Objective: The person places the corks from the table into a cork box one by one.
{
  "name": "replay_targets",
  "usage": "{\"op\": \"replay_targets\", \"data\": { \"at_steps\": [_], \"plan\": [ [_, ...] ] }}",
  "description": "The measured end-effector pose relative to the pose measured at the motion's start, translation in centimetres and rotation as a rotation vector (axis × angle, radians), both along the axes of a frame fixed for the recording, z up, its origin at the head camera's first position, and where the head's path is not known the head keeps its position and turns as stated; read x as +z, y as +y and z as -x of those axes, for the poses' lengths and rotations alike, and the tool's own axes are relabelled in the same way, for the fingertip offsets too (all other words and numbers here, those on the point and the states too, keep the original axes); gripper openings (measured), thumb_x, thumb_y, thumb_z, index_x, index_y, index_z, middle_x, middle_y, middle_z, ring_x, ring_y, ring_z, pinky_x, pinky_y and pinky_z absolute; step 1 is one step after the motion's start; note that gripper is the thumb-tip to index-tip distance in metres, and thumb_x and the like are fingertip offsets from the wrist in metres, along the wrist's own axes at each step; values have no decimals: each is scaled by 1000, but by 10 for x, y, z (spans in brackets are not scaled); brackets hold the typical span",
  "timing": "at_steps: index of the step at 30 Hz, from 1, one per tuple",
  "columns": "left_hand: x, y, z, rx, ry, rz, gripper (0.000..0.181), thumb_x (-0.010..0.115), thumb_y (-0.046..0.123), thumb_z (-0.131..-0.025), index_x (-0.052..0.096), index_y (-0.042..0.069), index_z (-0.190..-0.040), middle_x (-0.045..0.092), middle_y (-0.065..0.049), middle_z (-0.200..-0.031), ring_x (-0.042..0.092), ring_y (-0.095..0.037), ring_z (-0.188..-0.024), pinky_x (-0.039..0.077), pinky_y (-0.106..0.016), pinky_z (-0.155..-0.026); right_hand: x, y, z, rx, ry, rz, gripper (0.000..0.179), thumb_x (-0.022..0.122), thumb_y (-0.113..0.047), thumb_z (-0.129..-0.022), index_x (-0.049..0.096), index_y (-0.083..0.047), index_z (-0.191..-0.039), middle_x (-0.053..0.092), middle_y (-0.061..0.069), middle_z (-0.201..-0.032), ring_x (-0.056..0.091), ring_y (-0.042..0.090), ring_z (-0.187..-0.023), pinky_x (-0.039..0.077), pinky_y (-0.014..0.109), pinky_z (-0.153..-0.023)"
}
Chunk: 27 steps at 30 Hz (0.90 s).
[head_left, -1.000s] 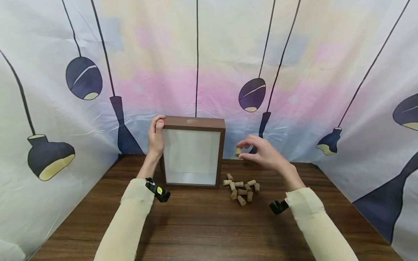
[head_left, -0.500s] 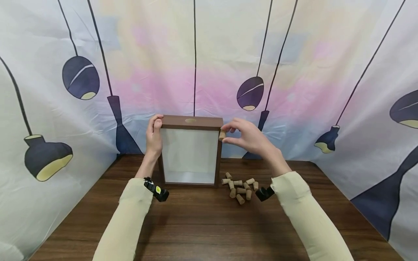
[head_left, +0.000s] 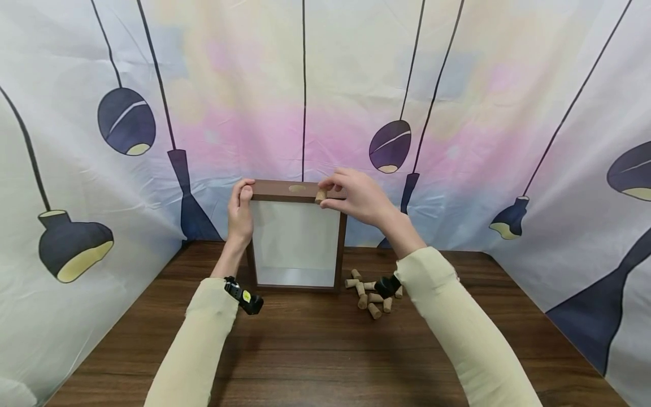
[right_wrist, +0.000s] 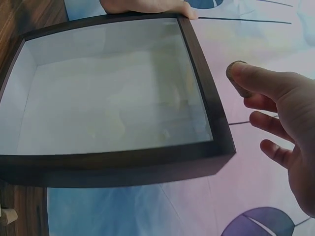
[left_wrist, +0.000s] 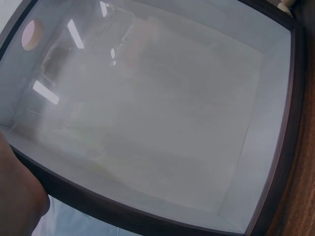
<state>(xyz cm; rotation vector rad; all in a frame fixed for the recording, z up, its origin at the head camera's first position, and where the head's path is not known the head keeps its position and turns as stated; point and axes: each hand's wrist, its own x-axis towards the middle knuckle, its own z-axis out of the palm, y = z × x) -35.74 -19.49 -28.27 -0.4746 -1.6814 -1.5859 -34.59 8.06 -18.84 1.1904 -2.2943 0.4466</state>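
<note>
A brown-framed shadow box [head_left: 342,243] with a clear front and pale inside stands upright on the table. In its top edge is an oval hole [head_left: 297,188], which also shows from inside in the left wrist view [left_wrist: 32,35]. My left hand [head_left: 240,215] grips the box's upper left corner. Between thumb and fingertips, my right hand [head_left: 358,195] pinches a cork [head_left: 320,196] near the top edge, to the right of the hole. The right wrist view shows this cork [right_wrist: 238,78] apart from the frame. Whether it touches the top cannot be told from the head view.
Several loose corks [head_left: 374,311] lie on the wooden table [head_left: 325,350] right of the box, partly hidden by the right wrist camera [head_left: 387,286]. A printed cloth [head_left: 254,113] with lamp drawings hangs behind and at the sides.
My right hand has carried the cork left and up, from beside the box to over its top edge. The left hand keeps its grip, and the box stands in place.
</note>
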Motion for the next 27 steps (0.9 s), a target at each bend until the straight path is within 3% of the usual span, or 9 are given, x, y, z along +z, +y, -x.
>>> {"op": "replay_targets", "data": {
  "at_steps": [4,14,21,27],
  "plan": [
    [-2,0,1,-9,10,6,40,38,17,-105,47,-7,-136,46,-11,-132,42,-8,-115,29,-29,-102,6,-13,4,-39,-13,-22,32,76,-33,-89,71,-14,-115,65,0,-106,62,17,-99,49,33,-89],
    [0,-1,3,-5,6,19,41,38,18,-106,46,-7,-137,42,-23,-143,41,-12,-124,28,-32,-106,18,-39,15,-60,-58,-18,33,75,-34,-90,71,-14,-116,65,-1,-110,61,16,-102,48,32,-89],
    [0,-1,2,-4,0,15,41,38,19,-105,47,-6,-137,42,-23,-144,42,-14,-126,29,-34,-106,16,-51,25,-77,-132,-23,32,73,-32,-92,71,-14,-118,66,-2,-110,62,14,-101,48,30,-90],
    [-1,0,2,5,18,1,40,39,17,-104,48,-7,-135,45,-21,-138,43,-9,-119,29,-30,-104,11,-56,32,-43,-214,10,33,71,-31,-93,71,-12,-120,66,1,-108,63,15,-93,49,30,-88]
  ]
}}
